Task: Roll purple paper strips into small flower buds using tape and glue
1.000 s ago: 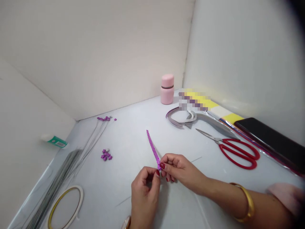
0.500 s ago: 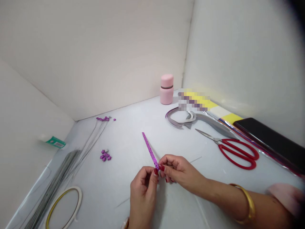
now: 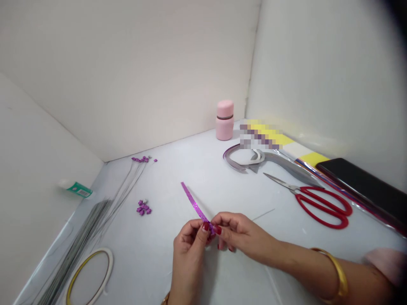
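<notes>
Pinching a purple glitter paper strip (image 3: 194, 204) at its lower end, both hands work close together in the head view. The left hand (image 3: 188, 249) has its thumb and fingers (image 3: 206, 226) clamped on the strip. The right hand (image 3: 238, 234) has its fingertips (image 3: 218, 230) pressed together at the same end, touching the left fingers. The clamped end is partly hidden; the free end angles up and left over a white table (image 3: 165, 182).

Left of the hands: a small cluster of purple pieces (image 3: 143, 208), a second scattering (image 3: 140, 159) by the back wall, a bundle of thin wire stems (image 3: 85, 224), a white-and-gold tape ring (image 3: 110, 264), a green-labelled tube (image 3: 79, 190).

Right, well apart: red-handled scissors (image 3: 327, 203), curled grey paper strips (image 3: 230, 156), a pink lidded jar (image 3: 224, 120), a black phone (image 3: 359, 182). A gold bangle (image 3: 339, 275) circles the right forearm.
</notes>
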